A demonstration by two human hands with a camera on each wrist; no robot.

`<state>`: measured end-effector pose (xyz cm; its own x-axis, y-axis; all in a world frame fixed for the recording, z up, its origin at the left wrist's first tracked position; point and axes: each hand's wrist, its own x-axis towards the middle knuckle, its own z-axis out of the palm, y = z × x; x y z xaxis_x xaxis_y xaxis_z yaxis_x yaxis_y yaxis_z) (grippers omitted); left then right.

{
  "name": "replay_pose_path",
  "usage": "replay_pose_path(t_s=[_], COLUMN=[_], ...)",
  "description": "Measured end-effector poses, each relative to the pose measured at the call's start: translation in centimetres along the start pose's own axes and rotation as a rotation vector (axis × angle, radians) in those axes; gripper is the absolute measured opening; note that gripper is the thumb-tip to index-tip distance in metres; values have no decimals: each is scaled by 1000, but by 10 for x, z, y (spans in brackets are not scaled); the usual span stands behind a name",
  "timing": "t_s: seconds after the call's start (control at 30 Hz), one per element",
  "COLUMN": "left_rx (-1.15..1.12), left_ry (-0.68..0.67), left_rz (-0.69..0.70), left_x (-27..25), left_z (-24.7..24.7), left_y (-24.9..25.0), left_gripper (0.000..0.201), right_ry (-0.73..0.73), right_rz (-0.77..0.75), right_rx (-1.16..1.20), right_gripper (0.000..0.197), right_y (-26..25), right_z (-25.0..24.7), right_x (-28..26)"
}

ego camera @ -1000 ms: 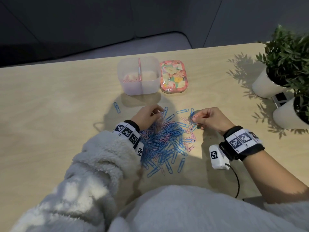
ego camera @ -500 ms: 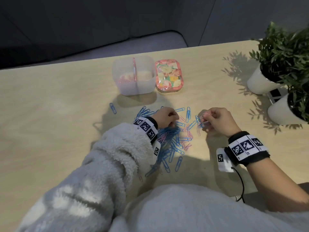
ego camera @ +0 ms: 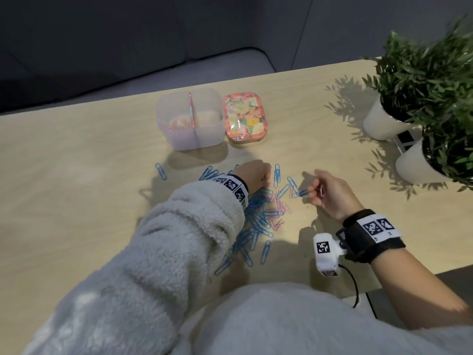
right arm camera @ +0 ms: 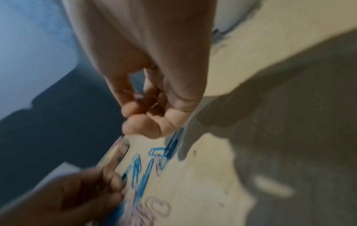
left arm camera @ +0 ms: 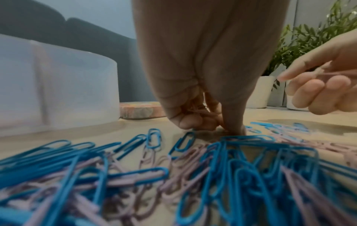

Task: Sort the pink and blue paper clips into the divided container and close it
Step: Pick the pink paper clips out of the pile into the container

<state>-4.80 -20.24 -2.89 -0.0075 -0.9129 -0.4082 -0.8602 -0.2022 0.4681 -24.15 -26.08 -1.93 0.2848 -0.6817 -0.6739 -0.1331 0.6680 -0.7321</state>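
My left hand (ego camera: 253, 175) is down on the counter (ego camera: 76, 175) at the 12 o'clock edge of the clip pile (ego camera: 258, 221), fingers curled tight, tips touching the wood. In the left wrist view a few pink clips (left arm camera: 201, 113) are bunched inside those curled fingers.

My right hand (ego camera: 330, 193) hovers just off the counter at about 2 o'clock from the pile. Thumb and forefinger pinch a pink clip (ego camera: 320, 190); the other fingers are curled under. The right wrist view is too blurred to add detail.

The pile is mostly blue clips with pink ones tangled through, more pink showing on its 3 o'clock side. 1 stray blue clip (ego camera: 160, 171) lies apart at 10 o'clock from the pile.

The divided container (ego camera: 179, 139) sits open at 12 o'clock from the pile, translucent, with a pink divider (ego camera: 191, 111) down the middle. Some pink clips lie in its left compartment (ego camera: 176, 124); whether the right compartment holds anything I cannot tell. The floral lid (ego camera: 245, 119) lies flat on the counter, touching or just beside the container's right wall.

2 potted plants in white pots (ego camera: 384, 124) stand at the far right of the counter, well apart from the clips.
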Motion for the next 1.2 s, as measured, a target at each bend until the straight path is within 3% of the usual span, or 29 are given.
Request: replay_pose_path(t_s=[0.1, 0.23, 0.37, 0.53, 0.6, 0.7, 0.77, 0.83, 0.93, 1.03, 1.1, 1.2], left_rx=[69, 44, -113, -437, -625, -872, -876, -719, -405, -205, -98, 49], left_ry=[-6, 16, 94, 85, 26, -38, -54, -36, 13, 30, 7, 24], left_rz=[-10, -24, -62, -172, -228, -322, -305, -222, -133, -84, -79, -48], left_x=[-1, -6, -12, -19, -21, -21, -20, -19, -18, -18, -18, -17], left_z=[1, -2, -4, -8, -11, -10, -4, 1, 7, 12, 16, 22], left_y=[0, -6, -18, -21, -17, -7, -1, 2, 5, 12, 15, 15], left_gripper=[21, 23, 19, 25, 18, 28, 34, 35, 19, 12, 19, 24], right_ry=[-73, -29, 55, -39, -52, -42, -55, -44, -47, -104, -122, -113], right_rz=[-93, -242, -345, -375, -410, -459, -412, -300, -105, 31, 121, 133], right_rx=[-350, -998, -1202, -1361, -1362, -1310, -1081, -706, -296, -112, 12, -82], right_gripper=[17, 26, 22, 5, 3, 6, 14, 13, 19, 26, 30, 31], right_y=[18, 33, 40, 38, 40, 48, 51, 46, 29, 13, 8, 8], right_z=[10, 20, 42, 54, 53, 42, 29, 17, 4, -3, -4, 2], right_x=[-2, -1, -7, -15, -18, -15, -10, -7, -10, -11, -10, -5])
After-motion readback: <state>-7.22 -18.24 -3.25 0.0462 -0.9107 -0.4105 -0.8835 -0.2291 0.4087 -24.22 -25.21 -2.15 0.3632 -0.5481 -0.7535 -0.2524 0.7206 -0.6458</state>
